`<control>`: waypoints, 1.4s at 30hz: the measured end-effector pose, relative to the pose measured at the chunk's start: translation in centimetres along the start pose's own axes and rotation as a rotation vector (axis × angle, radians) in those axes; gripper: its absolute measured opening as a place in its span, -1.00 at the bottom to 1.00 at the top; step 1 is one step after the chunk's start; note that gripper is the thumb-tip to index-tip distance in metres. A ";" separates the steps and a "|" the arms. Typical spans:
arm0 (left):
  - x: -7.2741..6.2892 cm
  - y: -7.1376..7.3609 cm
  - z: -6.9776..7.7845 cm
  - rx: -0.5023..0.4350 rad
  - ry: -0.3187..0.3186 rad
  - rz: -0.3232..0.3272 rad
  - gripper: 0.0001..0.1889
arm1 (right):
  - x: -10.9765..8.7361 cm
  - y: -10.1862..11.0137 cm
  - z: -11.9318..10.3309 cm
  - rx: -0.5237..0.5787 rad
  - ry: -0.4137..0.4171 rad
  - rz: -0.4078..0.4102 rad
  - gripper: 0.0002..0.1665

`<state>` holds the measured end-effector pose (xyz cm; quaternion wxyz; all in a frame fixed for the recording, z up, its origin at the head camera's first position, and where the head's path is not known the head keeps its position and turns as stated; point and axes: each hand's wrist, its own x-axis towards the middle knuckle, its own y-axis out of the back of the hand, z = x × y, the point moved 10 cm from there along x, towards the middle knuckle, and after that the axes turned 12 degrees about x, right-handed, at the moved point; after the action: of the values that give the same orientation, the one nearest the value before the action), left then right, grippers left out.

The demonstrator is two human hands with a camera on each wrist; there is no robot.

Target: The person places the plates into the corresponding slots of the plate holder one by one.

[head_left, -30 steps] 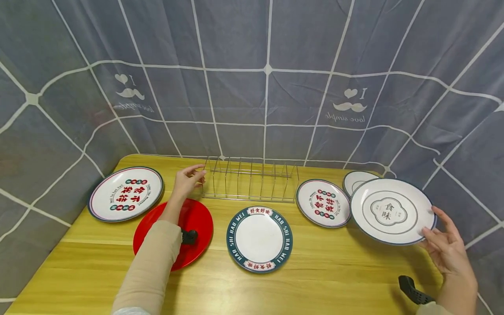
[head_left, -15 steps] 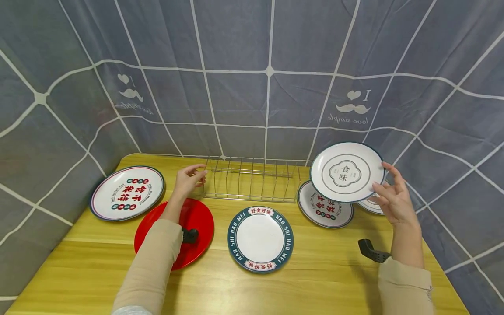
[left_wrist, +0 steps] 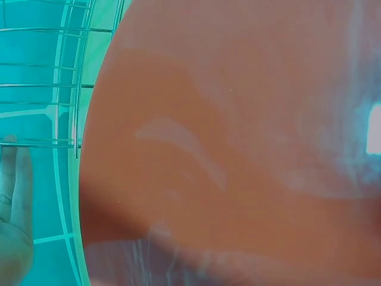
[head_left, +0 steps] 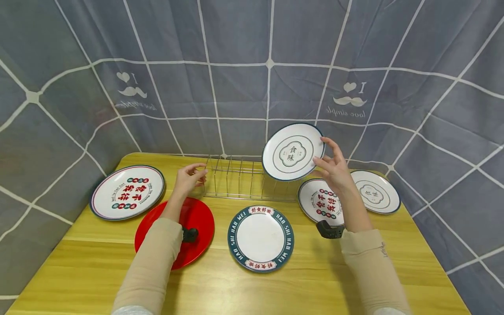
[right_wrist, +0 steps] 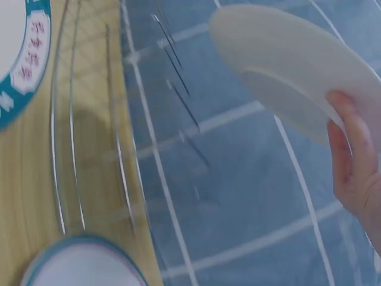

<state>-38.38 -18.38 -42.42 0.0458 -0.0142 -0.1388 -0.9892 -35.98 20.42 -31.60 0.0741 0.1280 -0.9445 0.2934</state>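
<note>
plate, white with a thin dark rim: this white plate (head_left: 292,152) is held up and tilted above the right part of a wire rack (head_left: 236,197), its face toward the head camera, with grey rings and two dark characters at its middle. the person's right hand (head_left: 334,168) grips its right edge, thumb on the face and fingers behind. in the right wrist view a gap shows between it and the wires. the left hand (head_left: 190,179) is at the rack's left end, fingertips at the end wire; whether the fingers close round it cannot be told.

the rack stands at the back of a yellow wood-grain tabletop (head_left: 291,293), before a grey curtain (head_left: 236,26) with white lines. under the left forearm lies a red plate (head_left: 198,218), and at far left a large red-lettered plate (head_left: 127,192). a teal-rimmed plate (head_left: 260,238) lies front and centre. right of the rack lies a small red-lettered plate (head_left: 316,197), partly behind the right arm; farther right, a ringed plate (head_left: 376,192). both sleeves (head_left: 376,267) are beige, and a black device (head_left: 330,230) shows at each wrist.
</note>
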 end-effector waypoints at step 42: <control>0.0 0.1 0.6 -0.022 -0.002 -0.016 -0.81 | 6.0 -16.2 11.6 -0.553 -0.002 -0.087 -0.27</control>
<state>-38.35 -18.31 -41.79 0.0375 -0.0145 -0.1280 -0.9910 -37.82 -0.29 -31.13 0.1177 0.1438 -0.9824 0.0211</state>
